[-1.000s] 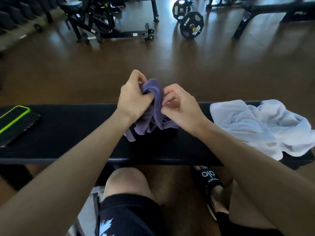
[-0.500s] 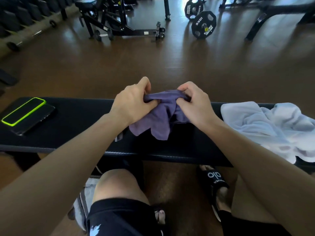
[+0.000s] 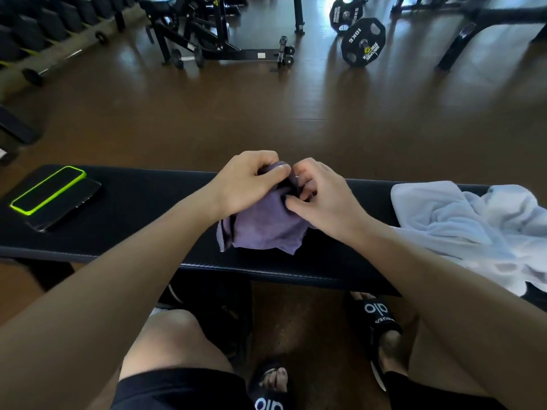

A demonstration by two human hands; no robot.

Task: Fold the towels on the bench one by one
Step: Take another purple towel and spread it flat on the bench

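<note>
Purple towel (image 3: 263,229) bunched between both hands' curled fingers (image 3: 278,170).

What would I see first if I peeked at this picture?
Two hands, the left hand and the right hand, bunch a purple towel at the middle of a black bench. A crumpled white towel lies at its right end, and a green-edged phone at its left.

Two phones (image 3: 56,196), one green-edged, are laid at the frame's left. Weight plates (image 3: 363,42) are seen upper right, dumbbells (image 3: 35,28) upper left.
</note>
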